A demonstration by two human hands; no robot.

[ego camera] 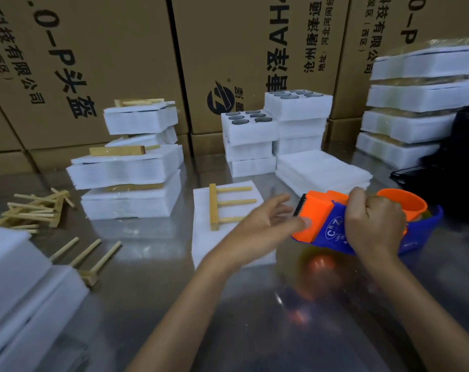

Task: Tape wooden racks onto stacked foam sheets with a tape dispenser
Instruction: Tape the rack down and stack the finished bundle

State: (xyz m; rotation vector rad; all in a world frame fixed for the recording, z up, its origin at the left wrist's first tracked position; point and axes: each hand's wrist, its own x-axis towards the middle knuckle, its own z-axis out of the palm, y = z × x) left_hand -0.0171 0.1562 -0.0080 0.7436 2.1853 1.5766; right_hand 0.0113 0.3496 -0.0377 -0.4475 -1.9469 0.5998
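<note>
The right hand point(372, 224) grips the tape dispenser point(335, 224) just right of the foam sheets point(228, 245) bearing a wooden rack point(222, 206), while the left hand point(260, 226) reaches, fingers spread, thumb touching the dispenser's front.

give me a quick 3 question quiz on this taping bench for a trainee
1. True or false: the right hand grips the tape dispenser.
2. What lies on the foam sheets in front of the person? A) wooden rack B) scissors C) tape roll
3. How many pegs does that wooden rack have?

Key: 1 true; 2 A; 3 three. The left hand is open, thumb at the dispenser's front.
</note>
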